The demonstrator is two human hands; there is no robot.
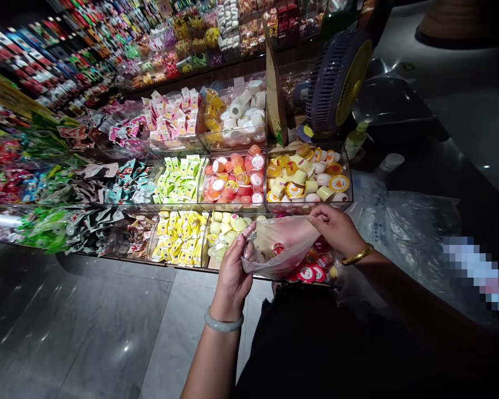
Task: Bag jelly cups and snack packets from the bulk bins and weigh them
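Observation:
A thin, see-through plastic bag is stretched between my two hands above the front row of bins. My left hand grips its left edge, fingers closed on the film. At the upper right corner of the bag, my right hand pinches the film between thumb and fingers. Below and partly behind the bag lie red-lidded jelly cups. Just left of the bag, a bin holds pale yellow-green jelly cups. I cannot tell whether anything is inside the bag.
Behind are bins of pink-red jelly cups and yellow and orange ones. Yellow-wrapped sweets lie to the left. A purple fan and a small green bottle stand at the back right. More plastic bags lie at right.

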